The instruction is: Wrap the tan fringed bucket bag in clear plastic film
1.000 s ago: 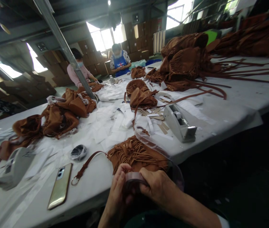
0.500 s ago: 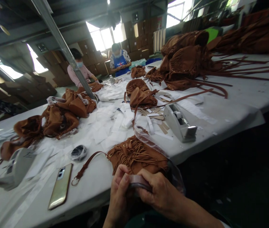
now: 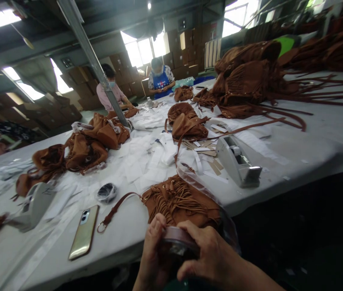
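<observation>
A roll of clear tape (image 3: 179, 234) with a pinkish sheen is held between my two hands at the table's front edge. My left hand (image 3: 153, 252) grips its left side, thumb and fingers pressed together near the top. My right hand (image 3: 216, 252) curls round the right side, fingers over the rim and thumb below. Part of the roll's underside is dark and hard to make out. Just beyond lies a brown fringed bag (image 3: 183, 200), partly inside a clear plastic sleeve, with its buckled strap (image 3: 119, 206) stretching left.
A grey tape dispenser (image 3: 238, 163) stands at right, another (image 3: 34, 206) at left. A gold phone (image 3: 84, 232) and a plastic-wrapped dark roll (image 3: 106, 192) lie nearby. White paper sheets (image 3: 137, 153) and piled brown bags (image 3: 244, 81) cover much of the table. Two people work beyond a metal post (image 3: 95, 64).
The view has shifted, so the table items sit slightly further right. My right thumb has moved down and away from the roll, opening the right hand's grip wider.
</observation>
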The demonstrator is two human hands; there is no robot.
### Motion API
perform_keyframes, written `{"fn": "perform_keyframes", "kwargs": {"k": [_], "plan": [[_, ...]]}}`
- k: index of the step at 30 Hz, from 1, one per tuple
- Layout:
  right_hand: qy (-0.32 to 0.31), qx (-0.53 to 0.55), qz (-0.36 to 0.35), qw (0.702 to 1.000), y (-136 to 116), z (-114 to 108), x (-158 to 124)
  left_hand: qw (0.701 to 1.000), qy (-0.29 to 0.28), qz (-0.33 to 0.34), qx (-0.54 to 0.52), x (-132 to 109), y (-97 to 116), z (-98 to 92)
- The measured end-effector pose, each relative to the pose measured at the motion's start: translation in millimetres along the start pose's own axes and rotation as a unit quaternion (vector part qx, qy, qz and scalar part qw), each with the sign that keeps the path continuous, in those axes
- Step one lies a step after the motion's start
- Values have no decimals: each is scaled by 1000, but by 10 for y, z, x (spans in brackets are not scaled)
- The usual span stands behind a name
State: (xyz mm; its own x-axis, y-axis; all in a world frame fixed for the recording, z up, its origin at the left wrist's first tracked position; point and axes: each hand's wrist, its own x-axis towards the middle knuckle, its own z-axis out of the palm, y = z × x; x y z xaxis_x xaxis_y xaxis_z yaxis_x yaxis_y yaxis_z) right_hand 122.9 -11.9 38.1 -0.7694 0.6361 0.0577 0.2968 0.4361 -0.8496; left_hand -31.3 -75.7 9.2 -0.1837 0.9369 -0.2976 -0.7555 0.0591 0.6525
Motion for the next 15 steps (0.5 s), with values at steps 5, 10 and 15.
{"fn": "perform_keyframes", "kwargs": {"k": [5,10,15], "plan": [[15,9,-4,1000,46,-60,-33,980,164,-50,-102,-28,-2,48],[63,36,-25,997,120,86,-24,969,179,-107,-130,-2,-37,212],[131,-5,-25,991,230,243,-37,993,54,-71,-72,137,-227,66]]}}
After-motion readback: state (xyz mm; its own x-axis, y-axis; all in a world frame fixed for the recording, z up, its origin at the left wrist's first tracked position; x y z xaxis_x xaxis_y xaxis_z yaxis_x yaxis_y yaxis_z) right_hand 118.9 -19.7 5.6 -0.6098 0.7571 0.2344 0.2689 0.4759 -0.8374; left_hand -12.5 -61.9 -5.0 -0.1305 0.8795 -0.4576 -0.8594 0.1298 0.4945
